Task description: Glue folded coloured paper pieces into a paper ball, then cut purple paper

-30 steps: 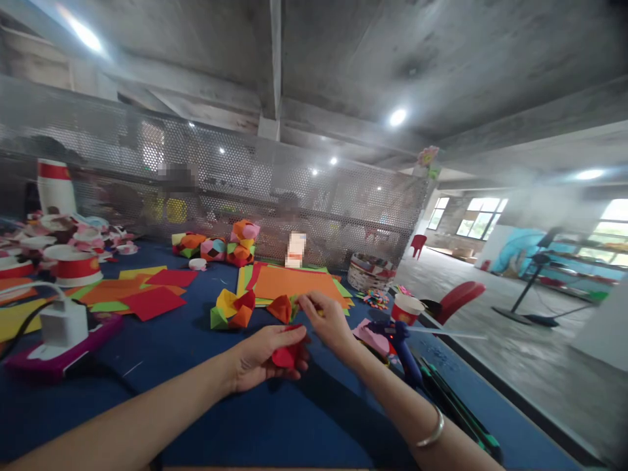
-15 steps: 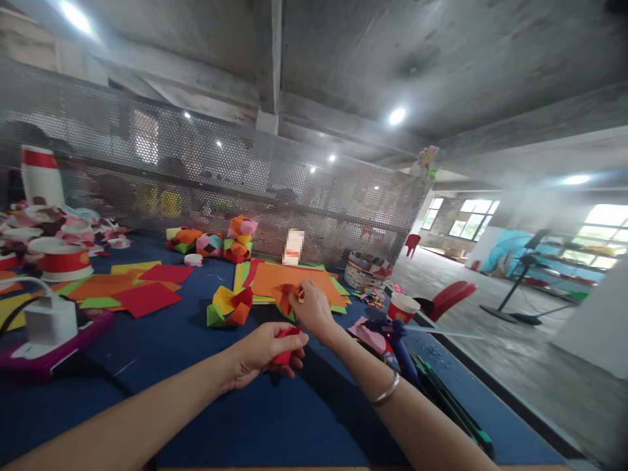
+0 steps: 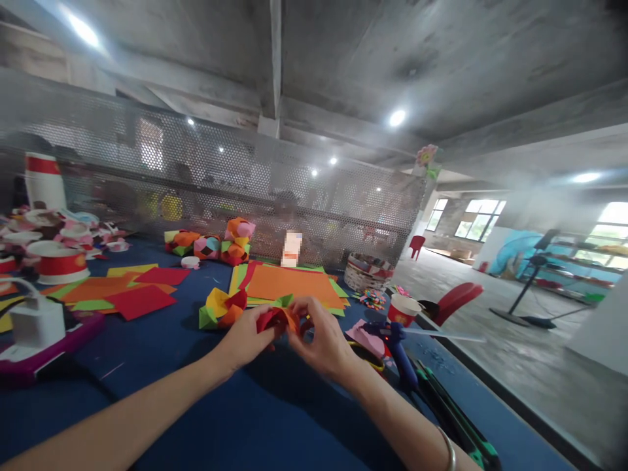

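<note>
Just above the blue tabletop [image 3: 206,418], my left hand [image 3: 240,343] pinches a red folded paper piece [image 3: 266,319]. Facing it, my right hand [image 3: 326,343] grips an orange folded paper piece [image 3: 291,318], with a bit of green showing behind it. The two pieces meet between my fingertips; whether they are joined is hidden by the fingers. Close beyond my left hand sits a yellow, red, green and orange folded paper shape [image 3: 220,307]. A stack of coloured paper sheets [image 3: 289,281], orange on top, lies behind both hands.
To the right lie a blue glue gun [image 3: 400,347], pink paper [image 3: 366,337], a paper cup [image 3: 403,309] and a green-black tool [image 3: 456,418]. Loose sheets [image 3: 142,291], a purple power strip [image 3: 53,347] and paper cups [image 3: 63,261] occupy the left. A mesh screen [image 3: 220,170] stands behind.
My right hand has come back from the paper stack with the orange piece. My left hand has risen slightly left, bringing the red piece against it.
</note>
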Available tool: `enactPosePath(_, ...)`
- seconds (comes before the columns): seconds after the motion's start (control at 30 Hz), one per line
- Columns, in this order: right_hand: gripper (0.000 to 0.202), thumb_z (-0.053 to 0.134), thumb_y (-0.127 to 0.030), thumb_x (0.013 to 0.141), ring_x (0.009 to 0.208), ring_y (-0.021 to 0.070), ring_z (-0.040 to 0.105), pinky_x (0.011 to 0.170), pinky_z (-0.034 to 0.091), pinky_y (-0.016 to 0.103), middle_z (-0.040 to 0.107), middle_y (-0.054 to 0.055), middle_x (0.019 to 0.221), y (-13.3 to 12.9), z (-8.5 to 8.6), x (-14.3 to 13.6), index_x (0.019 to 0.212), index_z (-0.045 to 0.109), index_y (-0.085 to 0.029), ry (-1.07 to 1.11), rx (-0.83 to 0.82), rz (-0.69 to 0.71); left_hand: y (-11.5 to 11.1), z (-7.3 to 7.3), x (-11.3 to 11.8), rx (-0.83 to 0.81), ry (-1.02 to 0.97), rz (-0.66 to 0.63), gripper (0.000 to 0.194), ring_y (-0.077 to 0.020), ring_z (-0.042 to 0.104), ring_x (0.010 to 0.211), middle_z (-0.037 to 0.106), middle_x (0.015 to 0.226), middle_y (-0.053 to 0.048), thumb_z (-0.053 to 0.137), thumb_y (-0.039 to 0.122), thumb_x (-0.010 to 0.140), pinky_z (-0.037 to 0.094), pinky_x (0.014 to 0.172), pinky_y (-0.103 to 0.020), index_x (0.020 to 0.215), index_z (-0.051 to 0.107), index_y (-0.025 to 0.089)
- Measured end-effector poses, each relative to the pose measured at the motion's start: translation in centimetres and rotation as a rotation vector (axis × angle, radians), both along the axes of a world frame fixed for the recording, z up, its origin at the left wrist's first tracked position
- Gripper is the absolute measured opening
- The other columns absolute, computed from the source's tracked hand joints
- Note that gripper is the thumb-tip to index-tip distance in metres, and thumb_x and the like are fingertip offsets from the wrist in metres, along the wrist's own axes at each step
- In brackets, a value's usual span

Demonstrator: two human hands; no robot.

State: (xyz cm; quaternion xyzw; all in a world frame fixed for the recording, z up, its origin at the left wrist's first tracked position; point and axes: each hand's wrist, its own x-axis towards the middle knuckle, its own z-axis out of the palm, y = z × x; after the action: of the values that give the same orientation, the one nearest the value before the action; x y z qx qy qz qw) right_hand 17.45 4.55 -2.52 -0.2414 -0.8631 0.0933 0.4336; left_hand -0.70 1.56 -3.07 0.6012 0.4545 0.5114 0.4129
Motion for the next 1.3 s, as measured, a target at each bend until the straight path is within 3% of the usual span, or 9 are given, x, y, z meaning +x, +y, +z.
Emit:
enactPosePath(0.17, 0.031, 0.054, -0.009, 0.082, 0.086, 0.019, 0.067, 0.077, 0.057, 0.031, 0.069, 0.006, 0.098, -0.3, -0.6, -0.3, 0.111, 0.058, -0.021, 0.046, 0.097, -0.098, -0.7, 0.3, 0.1, 0.236, 0.312, 0.082, 0.023, -0.0245, 0.068, 0.085, 0.073, 0.09, -0.006, 0.061, 0.034, 0.077, 0.056, 0.081, -0.04, 0.095, 0.065, 0.019)
enactPosePath(0.27, 0.032, 0.051, -0.005, 0.086, 0.094, 0.0203, 0.068, 0.082, 0.058, 0.033, 0.069, 0.008, 0.103, -0.1, -0.6, 0.0, 0.112, 0.063, -0.021, 0.077, 0.171, -0.198, -1.4, 0.6, 0.3, 0.335, 0.429, 0.157, 0.027, -0.0279, 0.069, 0.097, 0.075, 0.103, -0.01, 0.061, 0.033, 0.08, 0.054, 0.093, -0.045, 0.104, 0.064, 0.02)
enactPosePath(0.37, 0.046, 0.049, -0.001, 0.087, 0.098, 0.0206, 0.066, 0.086, 0.058, 0.033, 0.067, 0.011, 0.112, 0.1, -0.3, 0.6, 0.125, 0.065, -0.02, -0.012, 0.301, -0.254, -1.9, 0.7, 0.4, 0.371, 0.446, 0.175, 0.034, -0.031, 0.068, 0.11, 0.072, 0.116, -0.014, 0.061, 0.04, 0.086, 0.051, 0.102, -0.047, 0.113, 0.06, 0.019)
enactPosePath(0.47, 0.056, 0.051, 0.001, 0.085, 0.097, 0.0225, 0.063, 0.086, 0.06, 0.036, 0.065, 0.012, 0.112, 0.1, -0.3, 0.9, 0.136, 0.064, -0.018, -0.161, 0.424, -0.35, -2.1, 0.4, 0.5, 0.381, 0.447, 0.152, 0.036, -0.0315, 0.067, 0.117, 0.07, 0.121, -0.015, 0.057, 0.046, 0.092, 0.05, 0.104, -0.048, 0.118, 0.058, 0.02)
enactPosePath(0.73, 0.052, 0.053, -0.003, 0.093, 0.096, 0.0218, 0.059, 0.082, 0.06, 0.031, 0.062, 0.012, 0.108, 0.1, -0.7, 0.5, 0.142, 0.061, -0.019, -0.329, 0.538, -0.538, -2.2, -0.2, 0.7, 0.432, 0.457, 0.113, 0.028, -0.0287, 0.067, 0.108, 0.069, 0.114, -0.013, 0.054, 0.042, 0.096, 0.052, 0.1, -0.045, 0.114, 0.058, 0.021)
enactPosePath(1.3, 0.048, 0.057, -0.007, 0.093, 0.093, 0.0246, 0.055, 0.077, 0.057, 0.033, 0.056, 0.013, 0.106, -0.7, -0.6, 0.0, 0.141, 0.06, -0.016, -0.406, 0.494, -0.554, -2.0, -0.4, 0.8, 0.4, 0.416, 0.117, 0.032, -0.0318, 0.066, 0.115, 0.07, 0.119, -0.015, 0.054, 0.044, 0.095, 0.051, 0.105, -0.051, 0.116, 0.059, 0.021)
